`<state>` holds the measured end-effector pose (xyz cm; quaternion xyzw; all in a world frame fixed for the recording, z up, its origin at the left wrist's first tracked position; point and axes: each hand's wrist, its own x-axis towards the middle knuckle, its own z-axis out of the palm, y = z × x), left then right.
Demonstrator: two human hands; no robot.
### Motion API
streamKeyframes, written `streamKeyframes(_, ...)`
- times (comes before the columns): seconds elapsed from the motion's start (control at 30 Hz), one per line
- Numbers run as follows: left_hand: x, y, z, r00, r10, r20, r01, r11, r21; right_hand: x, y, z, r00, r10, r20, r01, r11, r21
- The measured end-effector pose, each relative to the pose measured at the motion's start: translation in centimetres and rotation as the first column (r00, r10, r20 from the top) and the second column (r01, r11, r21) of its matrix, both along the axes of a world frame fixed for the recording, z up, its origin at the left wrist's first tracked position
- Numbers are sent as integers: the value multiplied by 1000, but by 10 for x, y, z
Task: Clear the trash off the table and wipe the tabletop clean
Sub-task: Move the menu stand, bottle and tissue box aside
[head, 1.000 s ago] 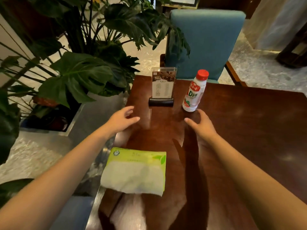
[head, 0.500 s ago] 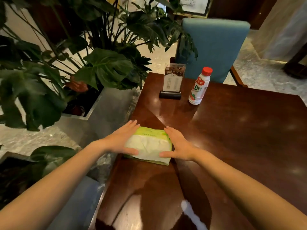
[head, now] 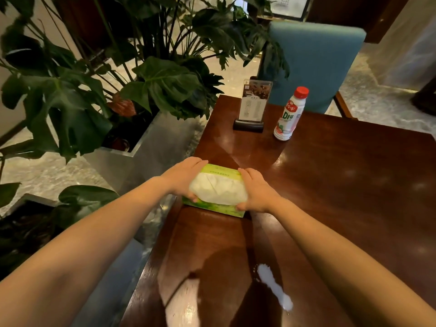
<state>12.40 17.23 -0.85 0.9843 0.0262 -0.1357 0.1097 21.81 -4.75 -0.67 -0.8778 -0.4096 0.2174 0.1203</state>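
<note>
A green and white tissue pack (head: 218, 191) lies near the left edge of the dark wooden table (head: 342, 185). My left hand (head: 182, 177) grips its left side and my right hand (head: 258, 191) grips its right side, fingers curled around the ends. A white plastic bottle with a red cap (head: 290, 114) stands upright at the far side of the table. A streak of spilled white liquid (head: 274, 286) lies on the tabletop close to me, beside my right forearm.
A menu card in a black stand (head: 253, 106) stands left of the bottle. A teal chair (head: 316, 62) faces the far edge. Large leafy plants in a metal planter (head: 132, 147) crowd the table's left side.
Both hands pulled back from near the bottle and menu stand to the tissue pack and closed on its two ends. The view rose, bringing the white spill into sight.
</note>
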Motion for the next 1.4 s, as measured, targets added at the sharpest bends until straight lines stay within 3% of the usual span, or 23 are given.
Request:
streamKeyframes(0.53,20,-32,32,994,-95,-46,87,985,-146,21,-58,43,994,0,-109,7,998,65)
streamKeyframes(0.77,45,-76,65,986,-166,-2,163,969,-187,31,-109,78,997,-64,-48,66,997,30)
streamKeyframes(1.1,105,-137,96,953,-289,94,298,948,-108,60,-176,114,985,-165,40,164,986,33)
streamKeyframes(1.4,215,-167,86,942,-297,154,306,951,-39,165,-194,116,962,-246,122,250,968,-21)
